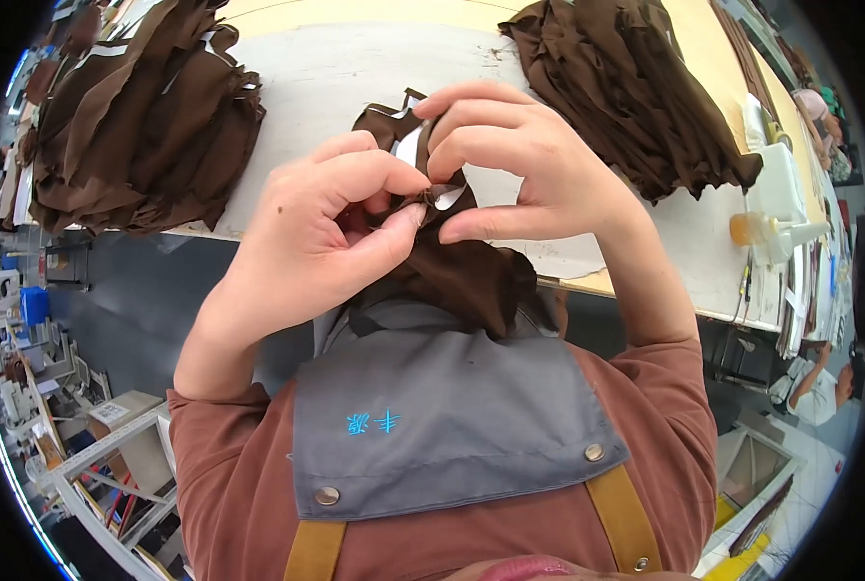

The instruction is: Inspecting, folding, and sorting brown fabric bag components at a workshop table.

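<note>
Both hands pinch one brown fabric piece [461, 271] above the worktable [355, 68] edge: left hand [316, 242] and right hand [529, 165] closed on its seam. Step in hand appears to be edge separation; next requires fine fingertip control.

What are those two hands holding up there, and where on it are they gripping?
Both hold one piece of brown fabric. The left hand and right hand pinch its upper edge between thumbs and fingertips, close together; the rest hangs down toward the grey apron.

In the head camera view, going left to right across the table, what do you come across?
Left stack of brown fabric pieces → left hand → right hand → right stack of brown fabric pieces → squeeze bottle of amber liquid.
</note>
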A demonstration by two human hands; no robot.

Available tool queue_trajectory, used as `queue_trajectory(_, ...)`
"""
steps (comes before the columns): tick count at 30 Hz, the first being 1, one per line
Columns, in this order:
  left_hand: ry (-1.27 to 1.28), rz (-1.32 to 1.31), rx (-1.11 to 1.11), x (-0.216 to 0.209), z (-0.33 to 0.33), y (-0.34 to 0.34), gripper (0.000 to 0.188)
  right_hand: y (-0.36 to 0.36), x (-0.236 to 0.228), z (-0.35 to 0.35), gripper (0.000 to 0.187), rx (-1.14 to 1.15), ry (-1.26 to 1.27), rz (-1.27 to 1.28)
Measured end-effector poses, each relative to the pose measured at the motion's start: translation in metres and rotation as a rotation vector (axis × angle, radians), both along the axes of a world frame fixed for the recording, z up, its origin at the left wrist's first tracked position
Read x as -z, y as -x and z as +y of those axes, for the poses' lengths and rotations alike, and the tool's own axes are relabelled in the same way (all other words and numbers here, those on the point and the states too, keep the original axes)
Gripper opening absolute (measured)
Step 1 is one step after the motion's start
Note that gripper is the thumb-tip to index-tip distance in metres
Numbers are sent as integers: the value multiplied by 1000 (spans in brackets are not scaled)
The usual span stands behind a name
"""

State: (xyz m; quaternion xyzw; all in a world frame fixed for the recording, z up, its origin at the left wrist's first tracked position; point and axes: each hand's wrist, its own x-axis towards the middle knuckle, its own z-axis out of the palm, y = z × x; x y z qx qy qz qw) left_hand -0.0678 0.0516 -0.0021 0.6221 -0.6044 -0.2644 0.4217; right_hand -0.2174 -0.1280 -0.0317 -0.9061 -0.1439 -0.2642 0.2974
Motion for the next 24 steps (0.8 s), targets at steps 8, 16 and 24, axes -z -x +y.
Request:
queue_trajectory(8, 76, -272, -149, -3, 0, -8, 14, 8, -8, 21, 29, 299, -88, 138)
queue_trajectory(16, -232, 348, 40, 10, -4, -21, 15, 22, 2, 23, 17, 230, -456, 324)
queue_trajectory(24, -12, 102, 138, 22, -4, -22, 11, 21, 0, 33, 6, 218, -652, 382)
